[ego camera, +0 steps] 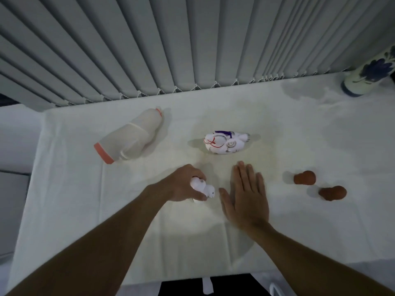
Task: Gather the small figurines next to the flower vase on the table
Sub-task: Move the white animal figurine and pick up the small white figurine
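White-clothed surface (299, 221) against vertical blinds (149, 50); flower vase (367, 73) far right. Nothing gathered beside it yet. Left hand (183, 184) is closed around a small white figurine (203, 188) near centre. Right hand (245, 197) is flat and open, empty. Painted figurine (224, 143) mid-surface, two brown figurines (304, 177) (332, 192) right, all well apart from the vase. Large white bottle-shaped piece (128, 139) lies left. Looks like an early stage.

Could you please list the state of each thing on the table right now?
left hand: closed around the small white figurine
right hand: open, flat, holding nothing
painted white figurine: on the cloth, untouched
two brown figurines: on the cloth, apart
plastic bottle: on its side
flower vase: upright
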The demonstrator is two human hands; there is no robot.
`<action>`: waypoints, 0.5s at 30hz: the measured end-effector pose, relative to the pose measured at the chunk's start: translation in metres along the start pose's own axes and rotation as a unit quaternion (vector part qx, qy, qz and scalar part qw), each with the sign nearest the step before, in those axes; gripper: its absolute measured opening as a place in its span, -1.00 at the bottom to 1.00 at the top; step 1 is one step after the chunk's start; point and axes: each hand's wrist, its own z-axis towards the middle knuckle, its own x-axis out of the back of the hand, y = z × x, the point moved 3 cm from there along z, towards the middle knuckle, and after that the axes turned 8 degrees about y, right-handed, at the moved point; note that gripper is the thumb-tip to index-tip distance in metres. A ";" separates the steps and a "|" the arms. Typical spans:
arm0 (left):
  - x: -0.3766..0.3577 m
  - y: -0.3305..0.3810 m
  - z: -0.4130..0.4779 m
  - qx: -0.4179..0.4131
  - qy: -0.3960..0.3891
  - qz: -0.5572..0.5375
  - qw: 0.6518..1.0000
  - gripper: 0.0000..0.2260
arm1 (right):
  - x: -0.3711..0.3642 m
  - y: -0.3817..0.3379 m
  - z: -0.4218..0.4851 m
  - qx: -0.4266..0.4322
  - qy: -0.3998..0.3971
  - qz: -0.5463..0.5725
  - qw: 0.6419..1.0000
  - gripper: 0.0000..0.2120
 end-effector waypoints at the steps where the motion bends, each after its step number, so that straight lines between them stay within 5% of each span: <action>1: 0.001 -0.001 -0.002 -0.003 0.018 -0.007 1.000 -0.58 | 0.000 0.000 0.000 -0.001 0.001 -0.001 1.000 -0.26; 7: 0.008 -0.002 -0.006 -0.029 0.202 -0.091 0.975 -0.56 | 0.001 0.000 0.000 -0.002 0.013 0.017 1.000 -0.26; 10: 0.005 -0.008 -0.010 -0.044 0.222 -0.065 0.972 -0.51 | 0.002 -0.001 0.001 -0.001 0.009 0.020 1.000 -0.27; 15: 0.003 -0.026 -0.027 -0.059 0.229 -0.030 0.971 -0.69 | 0.005 -0.002 0.001 0.001 0.010 0.021 1.000 -0.28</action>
